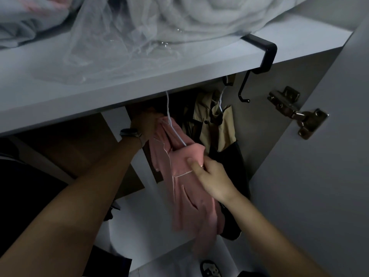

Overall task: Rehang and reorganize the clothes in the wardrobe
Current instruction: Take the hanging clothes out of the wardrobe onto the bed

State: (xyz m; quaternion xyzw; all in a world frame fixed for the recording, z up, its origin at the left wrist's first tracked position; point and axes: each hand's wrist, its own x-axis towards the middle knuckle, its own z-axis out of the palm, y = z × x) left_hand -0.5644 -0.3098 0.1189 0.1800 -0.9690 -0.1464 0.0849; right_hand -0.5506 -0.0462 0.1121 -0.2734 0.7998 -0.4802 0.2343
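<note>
Landmark: shelf (139,90).
Pink garment (185,188): on white hanger (173,128), long axis hanging down below shelf.
Left hand (144,124): at collar, grip hidden.
Right hand (211,176): lower, nearer, pinching shoulder cloth.

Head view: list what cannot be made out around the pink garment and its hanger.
- White hanger: its hook top, hidden behind the shelf.
- Left hand: fingers in shadow, grip unclear.
- Pink garment: far shoulder, hidden in its own folds.
- Right hand: fingertips, hidden in the fabric.
</note>
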